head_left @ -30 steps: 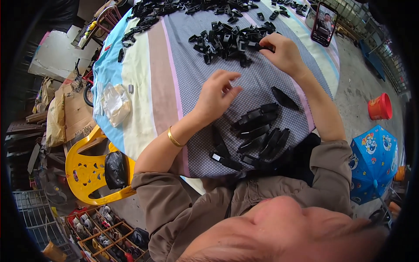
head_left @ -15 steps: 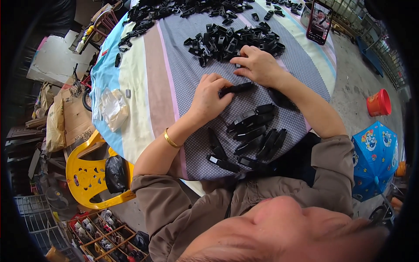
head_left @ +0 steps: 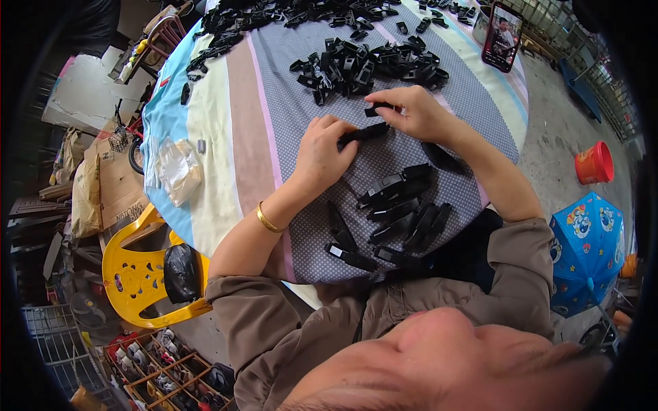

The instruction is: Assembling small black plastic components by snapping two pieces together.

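My left hand (head_left: 326,147) is closed around one end of a long black plastic piece (head_left: 371,133), whose free end points right. Just beyond it, my right hand (head_left: 419,113) pinches a small black plastic part (head_left: 378,108) between thumb and fingers, a short way from the long piece. Past my hands lies a heap of small black parts (head_left: 349,65). Several longer black pieces (head_left: 397,216) rest side by side near me, and a dark rounded object (head_left: 442,157) sits partly behind my right forearm.
A larger black pile (head_left: 260,17) covers the far edge of the striped tablecloth (head_left: 240,96). A phone (head_left: 502,35) stands upright far right. A clear plastic bag (head_left: 179,171) lies left. Around the table are a yellow chair (head_left: 137,267), red bucket (head_left: 594,163) and blue umbrella (head_left: 588,250).
My right hand has drawn back from the small-part heap toward me, now with a small black part in its fingers. My left hand has shifted slightly left and tilted the long piece.
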Motion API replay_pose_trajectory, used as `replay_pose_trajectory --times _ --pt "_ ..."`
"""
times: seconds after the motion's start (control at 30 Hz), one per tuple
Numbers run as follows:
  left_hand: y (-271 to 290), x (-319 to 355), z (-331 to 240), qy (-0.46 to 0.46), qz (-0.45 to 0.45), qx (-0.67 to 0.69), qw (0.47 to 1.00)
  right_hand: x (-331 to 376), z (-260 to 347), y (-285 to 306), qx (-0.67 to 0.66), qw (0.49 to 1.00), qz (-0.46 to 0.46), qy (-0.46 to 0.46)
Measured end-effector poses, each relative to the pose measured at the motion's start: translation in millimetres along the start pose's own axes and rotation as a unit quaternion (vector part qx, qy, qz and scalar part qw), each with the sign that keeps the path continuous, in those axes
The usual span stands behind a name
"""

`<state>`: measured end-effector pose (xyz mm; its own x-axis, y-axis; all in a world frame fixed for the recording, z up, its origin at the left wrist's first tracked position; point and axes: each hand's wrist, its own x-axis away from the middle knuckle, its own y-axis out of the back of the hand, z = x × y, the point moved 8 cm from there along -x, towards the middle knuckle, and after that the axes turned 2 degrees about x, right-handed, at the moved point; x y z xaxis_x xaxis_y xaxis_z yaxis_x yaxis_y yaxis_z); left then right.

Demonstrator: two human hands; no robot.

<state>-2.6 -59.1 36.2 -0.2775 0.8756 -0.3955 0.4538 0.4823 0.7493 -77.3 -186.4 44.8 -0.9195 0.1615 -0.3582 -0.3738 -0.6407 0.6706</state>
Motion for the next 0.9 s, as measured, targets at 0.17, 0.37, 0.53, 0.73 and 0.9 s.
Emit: replay_pose_trajectory --times 0.17,0.37,0.53,0.73,0.9 --pt "3 -1 4 0.01 -0.024 -0.011 1.0 1 10 -7 -0.031 0.998 -0.004 0.059" --pt "2 -1 6 0.014 -0.01 -0.013 1.0 3 7 -17 0.007 0.997 0.041 0.065" --pt "2 -2 6 0.017 -0.008 -0.007 1.0 4 18 -4 0.094 0.991 0.006 0.098" --pt "-1 -4 11 0.049 0.011 0.035 0.998 3 6 4 0.197 0.976 0.035 0.09" --pt "-5 -7 19 0.092 0.034 0.058 0.994 1 3 1 0.11 0.987 0.015 0.117"
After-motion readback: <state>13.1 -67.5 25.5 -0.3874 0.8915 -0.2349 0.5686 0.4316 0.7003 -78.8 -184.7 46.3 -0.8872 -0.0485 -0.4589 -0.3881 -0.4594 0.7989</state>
